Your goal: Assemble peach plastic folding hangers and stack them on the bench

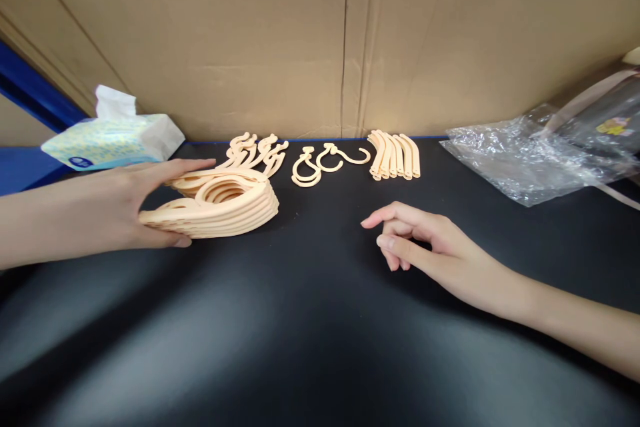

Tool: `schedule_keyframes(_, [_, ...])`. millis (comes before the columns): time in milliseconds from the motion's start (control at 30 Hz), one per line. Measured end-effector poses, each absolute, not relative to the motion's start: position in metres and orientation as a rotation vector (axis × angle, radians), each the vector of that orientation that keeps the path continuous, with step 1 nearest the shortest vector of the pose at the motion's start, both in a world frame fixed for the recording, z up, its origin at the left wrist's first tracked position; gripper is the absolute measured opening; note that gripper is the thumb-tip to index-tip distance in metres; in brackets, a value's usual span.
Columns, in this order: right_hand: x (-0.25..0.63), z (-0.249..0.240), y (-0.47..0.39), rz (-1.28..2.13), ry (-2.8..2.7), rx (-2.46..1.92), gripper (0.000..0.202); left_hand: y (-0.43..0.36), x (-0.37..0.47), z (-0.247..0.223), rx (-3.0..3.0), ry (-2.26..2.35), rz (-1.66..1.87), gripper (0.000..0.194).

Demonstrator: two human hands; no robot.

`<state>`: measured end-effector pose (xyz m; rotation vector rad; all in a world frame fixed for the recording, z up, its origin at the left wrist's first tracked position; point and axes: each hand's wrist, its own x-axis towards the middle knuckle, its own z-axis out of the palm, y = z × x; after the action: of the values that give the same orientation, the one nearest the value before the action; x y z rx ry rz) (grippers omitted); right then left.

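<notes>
At the left, my left hand (pixel 145 204) is closed around the end of a stack of flat peach plastic pieces (pixel 240 214), thumb on the near side and fingers on the far side. Each piece has a rounded end with a large round opening. The stack rests on the black table, or just over it; I cannot tell which. My right hand (pixel 415 240) hovers over the table right of centre, holding nothing, its fingers loosely bent and apart. Between and beyond the hands lie loose peach plastic hooks (pixel 306 177) and a row of curved peach tubes (pixel 395 155).
More peach S-shaped hooks (pixel 255 152) lie in a cluster behind the stack. A tissue box (pixel 115 140) stands at the back left. Crumpled clear plastic wrapping (pixel 520 160) lies at the back right, beside a dark bag. Cardboard (pixel 250 47) walls off the back of the black table (pixel 300 347).
</notes>
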<state>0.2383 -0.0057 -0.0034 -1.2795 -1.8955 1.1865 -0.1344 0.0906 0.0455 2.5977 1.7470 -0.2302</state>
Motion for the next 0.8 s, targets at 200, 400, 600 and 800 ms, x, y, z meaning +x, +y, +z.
schedule_keyframes(200, [0.239, -0.004, -0.005, 1.192, -1.899, -1.263, 0.023, 0.087, -0.140, 0.042, 2.598, 1.774, -0.160, 0.103])
schedule_keyframes(400, [0.239, -0.005, -0.005, 1.187, -1.901, -1.269, 0.023, 0.081, -0.141, 0.044, 2.577, 1.776, -0.224, 0.100])
schedule_keyframes(600, [0.240, -0.005, -0.006, 1.185, -1.900, -1.262, 0.025, 0.080, -0.136, 0.047, 2.589, 1.788, -0.222, 0.099])
schedule_keyframes(800, [0.239, -0.005, -0.006, 1.192, -1.899, -1.261, 0.025, 0.080, -0.135, 0.048, 2.607, 1.793, -0.247, 0.094])
